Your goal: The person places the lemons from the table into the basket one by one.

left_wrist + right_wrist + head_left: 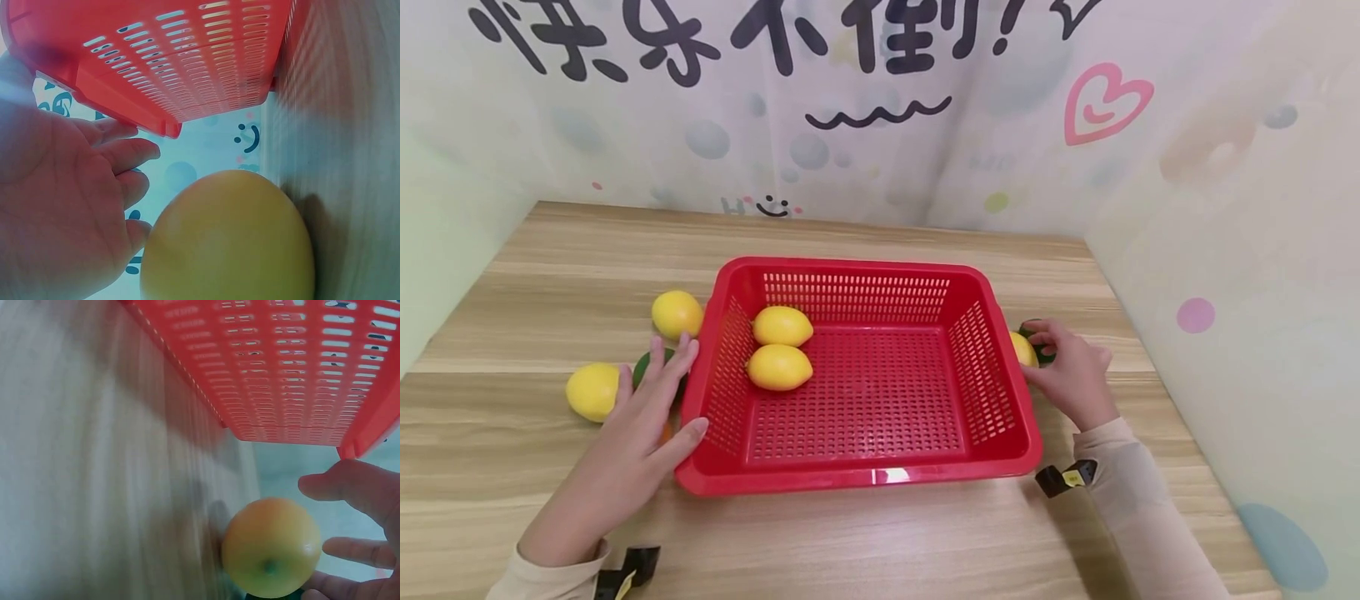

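Note:
A red plastic basket (pixel 857 479) stands on the table with two lemons (pixel 779 367) lying at its left inside. My left hand (pixel 636 442) is at the basket's left rim, fingers extended and thumb apart from them. Partly hidden behind that hand are a green fruit (pixel 642 368) and a bit of an orange one (pixel 666 433). To the right of the basket, my right hand (pixel 1072 379) reaches down with bent, spread fingers by a yellow fruit (pixel 1024 350) and a dark green one (pixel 1047 354). In the right wrist view, the thumb stands apart from the yellow-orange fruit (pixel 272 547).
Two more yellow fruits lie left of the basket: a rounder one (pixel 677 313) farther back and a lemon (pixel 592 392) nearer. A printed curtain (pixel 880 167) hangs behind the wood-grain table (pixel 880 542), and a pale wall (pixel 1247 250) borders its right side.

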`<state>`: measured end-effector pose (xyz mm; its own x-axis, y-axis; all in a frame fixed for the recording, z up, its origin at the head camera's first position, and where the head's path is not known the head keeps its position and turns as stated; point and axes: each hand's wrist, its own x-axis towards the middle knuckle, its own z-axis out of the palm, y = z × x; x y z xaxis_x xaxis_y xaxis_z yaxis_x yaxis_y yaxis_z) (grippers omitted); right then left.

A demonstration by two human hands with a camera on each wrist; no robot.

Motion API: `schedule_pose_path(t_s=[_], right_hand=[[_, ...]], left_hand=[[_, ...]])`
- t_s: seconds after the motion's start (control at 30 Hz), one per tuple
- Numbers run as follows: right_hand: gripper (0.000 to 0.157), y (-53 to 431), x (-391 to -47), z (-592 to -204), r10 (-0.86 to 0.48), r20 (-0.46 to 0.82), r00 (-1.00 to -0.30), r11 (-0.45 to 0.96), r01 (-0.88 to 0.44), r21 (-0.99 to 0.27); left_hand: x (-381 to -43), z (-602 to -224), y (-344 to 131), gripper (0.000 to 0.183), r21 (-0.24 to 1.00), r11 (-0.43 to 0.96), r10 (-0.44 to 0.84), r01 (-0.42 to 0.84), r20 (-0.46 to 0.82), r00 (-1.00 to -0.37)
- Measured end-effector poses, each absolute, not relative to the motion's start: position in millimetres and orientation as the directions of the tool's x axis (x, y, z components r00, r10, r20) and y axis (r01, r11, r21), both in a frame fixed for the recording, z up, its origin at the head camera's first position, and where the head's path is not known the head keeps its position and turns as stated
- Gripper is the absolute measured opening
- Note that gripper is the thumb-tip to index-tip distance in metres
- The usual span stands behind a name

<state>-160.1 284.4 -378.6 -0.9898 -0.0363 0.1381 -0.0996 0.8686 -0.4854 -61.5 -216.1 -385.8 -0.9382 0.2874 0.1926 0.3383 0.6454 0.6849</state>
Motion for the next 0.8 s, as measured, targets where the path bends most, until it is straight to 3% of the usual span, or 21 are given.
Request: schedule_pose_path(t_s=[0.4,0.8], right_hand=[[0.061,280.7,-155.1,-396.3,0.102,0.151,-0.983,0.874,0.017,-0.485],[0.062,282.0,-148.6,-406.6,0.122,0.132,-0.984,0.861,0.039,-0.507]], left_hand=[[-62.7,-384.7,-216.0,0.084,0.688,0.642,0.290,0.339,0.192,-0.938],[-61.8,-385.6,-216.0,0.083,0.685,0.646,0.287,0.337,0.191,-0.939]])
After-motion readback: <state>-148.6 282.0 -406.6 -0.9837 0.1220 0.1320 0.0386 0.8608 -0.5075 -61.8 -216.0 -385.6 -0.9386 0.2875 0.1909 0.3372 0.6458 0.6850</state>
